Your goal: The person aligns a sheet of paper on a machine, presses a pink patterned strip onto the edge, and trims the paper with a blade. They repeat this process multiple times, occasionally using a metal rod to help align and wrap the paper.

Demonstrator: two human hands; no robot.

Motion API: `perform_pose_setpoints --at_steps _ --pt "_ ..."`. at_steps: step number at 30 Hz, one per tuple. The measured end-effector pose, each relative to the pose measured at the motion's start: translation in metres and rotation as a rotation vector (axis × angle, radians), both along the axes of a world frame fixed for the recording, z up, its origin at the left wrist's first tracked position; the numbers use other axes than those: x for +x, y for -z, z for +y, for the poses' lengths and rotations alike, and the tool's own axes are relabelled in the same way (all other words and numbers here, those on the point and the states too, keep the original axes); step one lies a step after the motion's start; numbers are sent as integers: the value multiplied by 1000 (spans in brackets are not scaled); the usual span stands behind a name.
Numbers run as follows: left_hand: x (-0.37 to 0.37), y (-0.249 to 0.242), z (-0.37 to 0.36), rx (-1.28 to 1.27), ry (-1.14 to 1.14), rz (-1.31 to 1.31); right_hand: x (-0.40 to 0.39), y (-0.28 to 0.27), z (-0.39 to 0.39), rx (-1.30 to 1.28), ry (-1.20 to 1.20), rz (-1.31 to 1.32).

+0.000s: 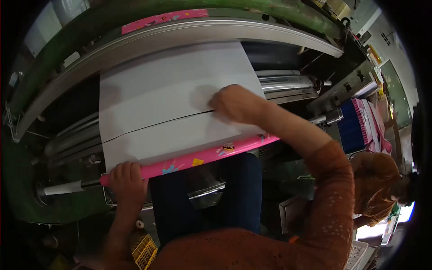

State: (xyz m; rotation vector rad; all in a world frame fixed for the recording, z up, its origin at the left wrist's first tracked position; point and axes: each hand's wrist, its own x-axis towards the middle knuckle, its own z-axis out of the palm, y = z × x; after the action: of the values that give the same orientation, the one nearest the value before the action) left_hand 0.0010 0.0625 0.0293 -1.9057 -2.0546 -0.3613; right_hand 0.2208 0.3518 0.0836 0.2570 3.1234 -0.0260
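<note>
A wide white paper sheet (171, 85) lies across a machine, with a dark seam line (153, 125) running across it. At its near edge is a pink patterned roll (202, 157) on a metal shaft (63, 187). My left hand (128, 180) is wrapped around the left end of the pink roll. My right hand (235, 104), reaching from an orange sleeve (333, 180), rests on the white sheet at the right end of the seam. Its fingers are bent down, and they hide whether they pinch the paper edge.
A curved metal guard (202, 30) arches over the sheet, and chrome rollers (283, 83) stick out at the right. A blue and pink stack (357, 123) stands further right, beside an orange head covering (375, 180). A yellow crate (145, 252) sits low down.
</note>
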Motion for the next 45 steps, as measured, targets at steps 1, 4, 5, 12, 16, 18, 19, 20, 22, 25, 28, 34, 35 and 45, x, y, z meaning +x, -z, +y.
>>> perform_pose_setpoints --at_steps 1,4,5,12,16,18,19,20,22,25,28,34,35,45 --pt "0 0 1 15 -2 15 44 -4 25 -17 42 -13" --pt "-9 3 -4 -15 20 60 140 -45 65 424 354 -479" --pt "-13 5 -3 -57 19 76 152 -57 57 372 347 -143" --pt "55 -1 47 -114 88 91 171 -8 -95 -332 395 1039" --pt "188 -10 140 -88 240 96 207 59 -114 -591 667 1177" --pt "252 -2 188 10 294 123 237 72 -121 -648 755 1227" --pt "283 2 210 57 299 113 252 79 -124 -710 834 1273" --pt "314 -2 227 53 302 76 267 86 -125 -666 880 1335" --pt "368 -4 260 99 306 17 292 89 -135 -761 1071 1515" --pt "435 -2 301 143 240 -1 322 88 -140 -669 1084 1636" --pt "476 2 324 230 389 -74 326 77 -140 -620 1082 1713" --pt "366 -2 203 327 781 -70 265 33 -108 -748 808 1769" --pt "339 19 179 316 869 -164 243 19 -101 -817 777 1734" --pt "93 74 33 49 60 -1260 -41 -133 49 -766 534 1333"
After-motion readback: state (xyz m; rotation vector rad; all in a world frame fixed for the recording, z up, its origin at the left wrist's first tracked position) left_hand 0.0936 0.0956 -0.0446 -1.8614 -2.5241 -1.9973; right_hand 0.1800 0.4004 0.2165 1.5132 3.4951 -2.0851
